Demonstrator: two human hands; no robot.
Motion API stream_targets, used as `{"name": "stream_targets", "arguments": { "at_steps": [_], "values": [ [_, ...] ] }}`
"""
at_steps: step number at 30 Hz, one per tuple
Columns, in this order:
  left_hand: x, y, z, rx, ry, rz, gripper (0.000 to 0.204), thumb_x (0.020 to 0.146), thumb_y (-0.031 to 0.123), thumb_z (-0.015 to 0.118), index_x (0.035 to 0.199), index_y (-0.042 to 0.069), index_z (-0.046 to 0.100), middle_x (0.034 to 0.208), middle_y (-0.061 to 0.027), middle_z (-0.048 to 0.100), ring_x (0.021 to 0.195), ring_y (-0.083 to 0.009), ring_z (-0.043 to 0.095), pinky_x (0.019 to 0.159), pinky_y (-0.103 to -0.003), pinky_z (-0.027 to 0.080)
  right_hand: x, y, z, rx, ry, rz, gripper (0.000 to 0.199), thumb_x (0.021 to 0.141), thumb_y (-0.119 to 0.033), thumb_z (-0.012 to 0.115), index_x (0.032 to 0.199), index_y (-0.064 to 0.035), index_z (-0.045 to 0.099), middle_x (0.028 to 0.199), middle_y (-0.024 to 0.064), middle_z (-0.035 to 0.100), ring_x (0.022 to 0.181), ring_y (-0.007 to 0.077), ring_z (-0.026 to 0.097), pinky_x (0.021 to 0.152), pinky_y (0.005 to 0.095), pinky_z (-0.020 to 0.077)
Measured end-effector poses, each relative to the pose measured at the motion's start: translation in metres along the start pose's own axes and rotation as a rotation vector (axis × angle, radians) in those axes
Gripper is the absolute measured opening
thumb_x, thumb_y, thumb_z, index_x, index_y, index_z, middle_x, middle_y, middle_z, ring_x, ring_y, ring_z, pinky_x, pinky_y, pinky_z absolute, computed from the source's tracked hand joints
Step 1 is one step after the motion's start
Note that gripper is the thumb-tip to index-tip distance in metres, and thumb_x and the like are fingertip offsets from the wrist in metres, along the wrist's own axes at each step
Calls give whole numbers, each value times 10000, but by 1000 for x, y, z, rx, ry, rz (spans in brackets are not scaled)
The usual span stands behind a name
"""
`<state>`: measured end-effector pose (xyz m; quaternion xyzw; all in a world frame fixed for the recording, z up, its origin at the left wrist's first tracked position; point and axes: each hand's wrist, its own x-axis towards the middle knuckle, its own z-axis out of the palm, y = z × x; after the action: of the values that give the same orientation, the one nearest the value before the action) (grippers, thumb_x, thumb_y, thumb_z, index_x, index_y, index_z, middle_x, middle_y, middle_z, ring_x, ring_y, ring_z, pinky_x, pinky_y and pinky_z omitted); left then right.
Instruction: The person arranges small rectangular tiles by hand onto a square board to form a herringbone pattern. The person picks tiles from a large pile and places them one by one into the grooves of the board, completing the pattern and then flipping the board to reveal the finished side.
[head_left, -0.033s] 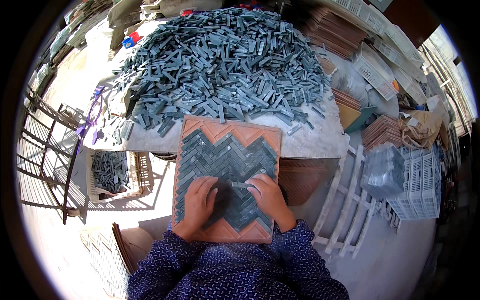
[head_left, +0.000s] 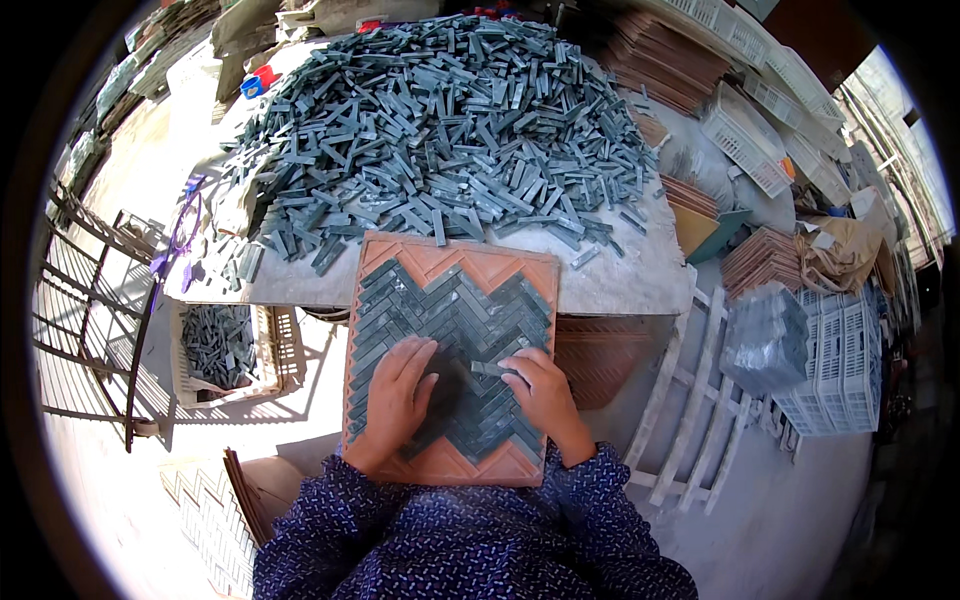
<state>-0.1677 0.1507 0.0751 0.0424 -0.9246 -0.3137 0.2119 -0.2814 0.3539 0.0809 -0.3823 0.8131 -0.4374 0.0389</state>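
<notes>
A terracotta-coloured tray (head_left: 460,470) lies tilted from the table edge toward my lap. Dark green-grey stone strips (head_left: 400,318) fill most of it in a herringbone pattern, with bare tray showing at the top and bottom zigzags. My right hand (head_left: 545,392) pinches one small stone strip (head_left: 487,368) between thumb and fingers, just over the pattern's right half. Over the left half rests my left hand (head_left: 398,395), fingers stretched out and thumb apart, holding nothing that I can see. Its palm side is hidden.
A large heap of loose stone strips (head_left: 450,130) covers the table (head_left: 640,270) beyond the tray. A crate (head_left: 268,350) of strips stands below left. On the right are a pale slatted rack (head_left: 690,400), a plastic-wrapped stack (head_left: 768,340) and white crates (head_left: 845,370). A metal railing (head_left: 90,330) runs at left.
My right hand has shifted slightly to the right, still pinching the stone strip. The left hand's fingers have moved a little farther up the tray.
</notes>
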Motion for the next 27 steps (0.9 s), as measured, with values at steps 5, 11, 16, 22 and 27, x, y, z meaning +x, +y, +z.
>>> {"name": "stream_targets", "arguments": {
  "at_steps": [5, 11, 16, 22, 27],
  "values": [
    [51, -9, 16, 279, -158, 5, 732, 819, 294, 654, 1430, 63, 323, 1499, -119, 300, 1397, -282, 258, 1120, -510, 192, -34, 17, -19, 77, 174, 185, 174, 787, 1, 660, 960, 7, 649, 923, 138, 618, 798, 269, 632, 701, 323, 500],
    [50, -23, 40, 378, -212, -6, 785, 838, 442, 601, 1448, 62, 287, 1518, -119, 272, 1408, -262, 243, 1136, -499, 161, -28, 34, -35, 89, 215, 231, 156, 784, 10, 652, 940, 3, 655, 893, 122, 619, 740, 228, 626, 646, 302, 494],
    [53, -19, 39, 391, -226, -1, 778, 845, 454, 587, 1444, 57, 290, 1516, -125, 273, 1410, -257, 238, 1140, -493, 154, 25, 63, -57, -61, 248, 184, 125, 793, -12, 649, 916, 9, 653, 860, 134, 622, 704, 267, 614, 656, 332, 491],
    [53, -16, 36, 412, -228, -1, 757, 870, 470, 537, 1441, 40, 288, 1519, -126, 264, 1416, -253, 220, 1144, -486, 142, 97, 107, -76, -504, 424, 171, 225, 794, -30, 645, 1017, -21, 619, 988, 150, 585, 885, 347, 598, 744, 408, 483],
    [49, -20, 35, 412, -217, -9, 757, 878, 490, 508, 1436, 25, 295, 1515, -139, 269, 1413, -264, 228, 1144, -487, 132, 156, 38, 7, -187, 110, -204, 225, 830, -91, 596, 1048, -33, 596, 990, 141, 585, 928, 357, 567, 786, 409, 477]
  ]
}}
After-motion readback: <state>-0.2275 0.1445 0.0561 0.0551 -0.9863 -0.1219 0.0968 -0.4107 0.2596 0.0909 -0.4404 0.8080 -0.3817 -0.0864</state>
